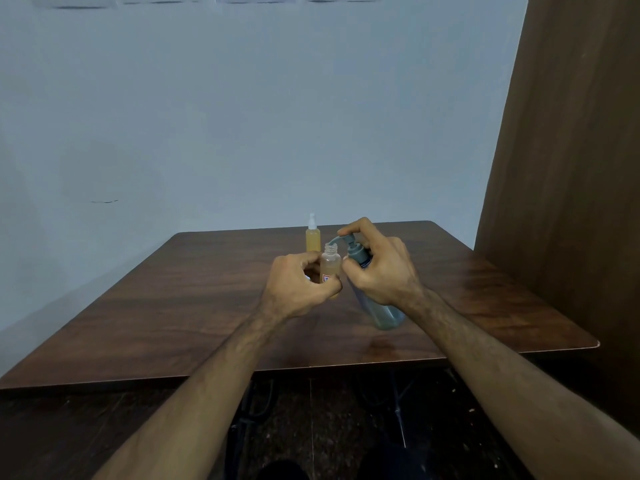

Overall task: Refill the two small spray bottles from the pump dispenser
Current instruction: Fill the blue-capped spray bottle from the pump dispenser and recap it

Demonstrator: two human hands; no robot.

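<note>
My left hand grips a small clear spray bottle with its cap off and its threaded neck open at the top. My right hand holds the grey pump dispenser, tilted to the left, with a finger on the pump head. The pump's spout ends right over the open neck. A second small spray bottle, amber with a white spray top, stands upright on the table just behind the two hands.
The brown wooden table reaches the pale wall at the back. A tall brown panel stands along the right side. The table's near edge runs under my forearms, and dark floor lies below it.
</note>
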